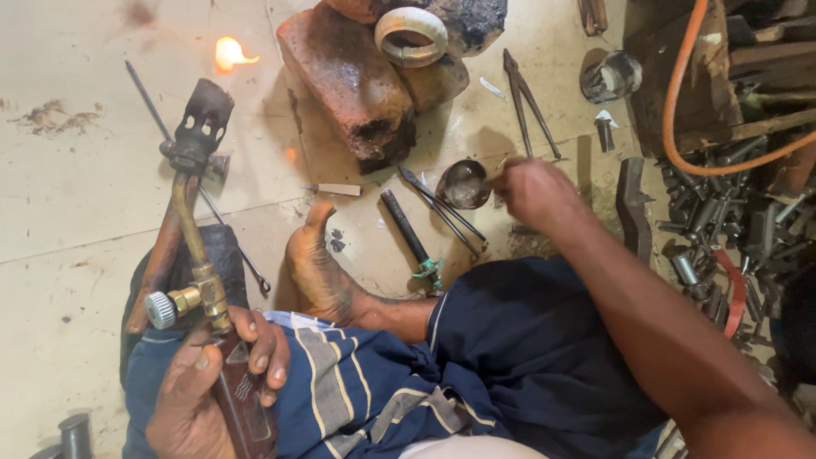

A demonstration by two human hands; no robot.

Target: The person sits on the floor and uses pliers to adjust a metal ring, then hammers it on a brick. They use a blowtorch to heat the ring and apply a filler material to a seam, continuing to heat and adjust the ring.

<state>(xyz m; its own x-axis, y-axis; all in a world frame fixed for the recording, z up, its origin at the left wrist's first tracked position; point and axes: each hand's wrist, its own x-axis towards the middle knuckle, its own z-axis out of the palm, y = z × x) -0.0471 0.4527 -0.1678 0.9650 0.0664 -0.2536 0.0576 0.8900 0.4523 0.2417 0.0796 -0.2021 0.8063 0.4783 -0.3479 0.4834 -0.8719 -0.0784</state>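
Note:
My left hand (pixel 208 387) grips the dark handle of a brass gas torch (pixel 197 178), whose blackened nozzle points away over the floor. My right hand (pixel 531 191) reaches forward with pinched fingers that touch the rim of a small dark metal bowl (pixel 463 183) on the floor; whether it holds something small I cannot tell. Thin tweezers (pixel 442 204) lie just left of the bowl. A pale ring (pixel 411 36) rests on charred bricks (pixel 348 81) further ahead. My bare foot (pixel 319 263) sits between the torch and the bowl.
A small flame (pixel 231 54) burns on the floor at the upper left. Tongs (pixel 527 102) lie beyond the bowl, a dark rod (pixel 408 238) near my foot. At the right, an orange hose (pixel 688 127) loops over wood and a heap of several metal punches (pixel 722 221).

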